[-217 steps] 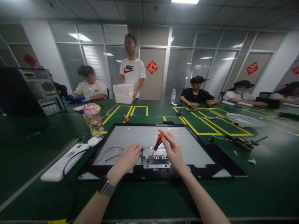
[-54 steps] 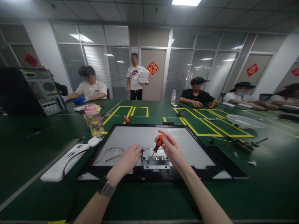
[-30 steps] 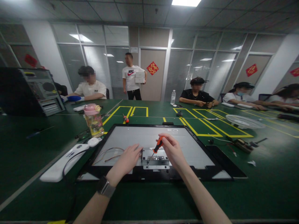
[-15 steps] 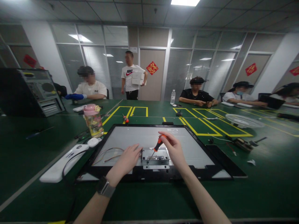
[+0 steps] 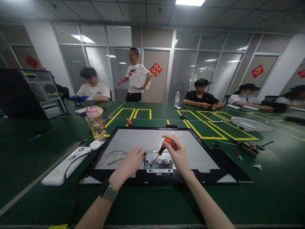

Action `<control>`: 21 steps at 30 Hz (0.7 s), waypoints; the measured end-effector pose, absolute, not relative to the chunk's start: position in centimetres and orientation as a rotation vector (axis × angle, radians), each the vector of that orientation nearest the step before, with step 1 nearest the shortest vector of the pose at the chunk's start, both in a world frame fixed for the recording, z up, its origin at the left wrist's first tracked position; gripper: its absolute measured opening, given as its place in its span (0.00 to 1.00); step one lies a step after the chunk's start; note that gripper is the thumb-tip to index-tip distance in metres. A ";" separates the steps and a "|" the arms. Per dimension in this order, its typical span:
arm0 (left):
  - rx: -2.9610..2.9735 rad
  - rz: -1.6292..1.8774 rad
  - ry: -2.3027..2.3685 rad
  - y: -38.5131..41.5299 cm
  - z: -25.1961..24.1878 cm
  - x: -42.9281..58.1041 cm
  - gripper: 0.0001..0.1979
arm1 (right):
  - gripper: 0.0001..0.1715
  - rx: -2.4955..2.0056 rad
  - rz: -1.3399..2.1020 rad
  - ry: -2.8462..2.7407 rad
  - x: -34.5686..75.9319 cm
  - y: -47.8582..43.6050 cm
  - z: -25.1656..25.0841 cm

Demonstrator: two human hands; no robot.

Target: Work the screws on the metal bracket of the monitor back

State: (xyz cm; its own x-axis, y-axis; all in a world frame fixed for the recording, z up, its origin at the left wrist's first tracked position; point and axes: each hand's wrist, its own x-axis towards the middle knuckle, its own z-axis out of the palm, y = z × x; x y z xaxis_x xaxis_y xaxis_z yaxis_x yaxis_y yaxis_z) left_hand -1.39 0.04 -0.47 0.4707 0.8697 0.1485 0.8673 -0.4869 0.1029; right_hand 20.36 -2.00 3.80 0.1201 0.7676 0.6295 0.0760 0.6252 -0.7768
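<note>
A large display panel [image 5: 195,151] with a grey back and black frame lies flat on the green table before me. Near its front edge sits a metal bracket [image 5: 158,171]. My right hand [image 5: 178,154] grips an orange-and-black screwdriver [image 5: 162,149] by the handle, tilted so that its tip meets the bracket's lower left part. My left hand [image 5: 130,161] rests palm down on the panel with fingers extended, their tips at the bracket's left edge. Thin wires [image 5: 111,152] curl over the panel beside that hand.
Left of the panel are a white elongated device [image 5: 63,170] with a black cable and a pink-lidded bottle [image 5: 95,122]. Behind them stands a computer case [image 5: 35,93]. A red screwdriver [image 5: 128,121] lies beyond the panel, a black slab [image 5: 232,167] to its right. Several people are across the table.
My hands and the screwdriver keep nearly the same pose on the bracket. Across the table, the standing person has turned slightly and lifted one arm.
</note>
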 end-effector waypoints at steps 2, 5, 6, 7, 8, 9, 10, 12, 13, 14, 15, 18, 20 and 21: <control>2.688 0.274 1.589 0.1 -0.5 -1.4 0.20 | 0.15 -0.751 0.604 -1.406 20.4 -2.1 3.9; 2.687 0.246 1.591 0.2 -0.5 -1.3 0.20 | 0.19 -0.704 0.698 -1.433 20.3 -2.4 4.0; 2.684 0.241 1.593 0.2 -0.4 -1.3 0.20 | 0.19 -0.703 0.712 -1.429 20.3 -2.4 4.0; 2.682 0.241 1.592 0.1 -0.4 -1.3 0.20 | 0.18 -0.710 0.711 -1.422 20.2 -2.4 4.0; 2.679 0.245 1.590 0.1 -0.4 -1.3 0.20 | 0.16 -0.719 0.696 -1.411 20.1 -2.4 4.0; 2.676 0.253 1.588 0.1 -0.4 -1.3 0.20 | 0.14 -0.723 0.678 -1.397 20.0 -2.3 3.9; 2.672 0.265 1.585 0.1 -0.4 -1.3 0.20 | 0.11 -0.721 0.662 -1.382 20.0 -2.3 3.9; 2.668 0.290 1.583 0.0 -0.4 -1.3 0.20 | 0.09 -0.712 0.647 -1.358 19.9 -2.2 3.8; 2.667 0.295 1.584 0.0 -0.4 -1.3 0.20 | 0.09 -0.712 0.645 -1.355 19.8 -2.2 3.8; 2.668 0.293 1.585 0.0 -0.4 -1.3 0.20 | 0.09 -0.719 0.640 -1.359 19.8 -2.2 3.8; 2.671 0.284 1.586 0.0 -0.4 -1.3 0.20 | 0.10 -0.730 0.631 -1.372 19.8 -2.2 3.9; 2.681 0.261 1.583 0.1 -0.5 -1.4 0.20 | 0.15 -0.772 0.584 -1.425 20.0 -2.5 4.0; 2.687 0.274 1.575 0.2 -0.7 -1.4 0.20 | 0.17 -0.775 0.578 -1.432 20.1 -2.6 4.1; 2.689 0.288 1.571 0.2 -0.8 -1.5 0.20 | 0.17 -0.767 0.594 -1.429 20.1 -2.6 4.1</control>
State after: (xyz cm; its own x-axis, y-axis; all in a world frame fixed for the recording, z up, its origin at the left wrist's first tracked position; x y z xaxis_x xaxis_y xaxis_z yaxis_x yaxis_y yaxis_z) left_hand -1.49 0.25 -0.79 0.4783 0.8651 0.1510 0.8625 -0.4951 0.1047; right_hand 20.09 -2.61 4.12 0.0720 0.7642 0.6409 0.0848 0.6356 -0.7674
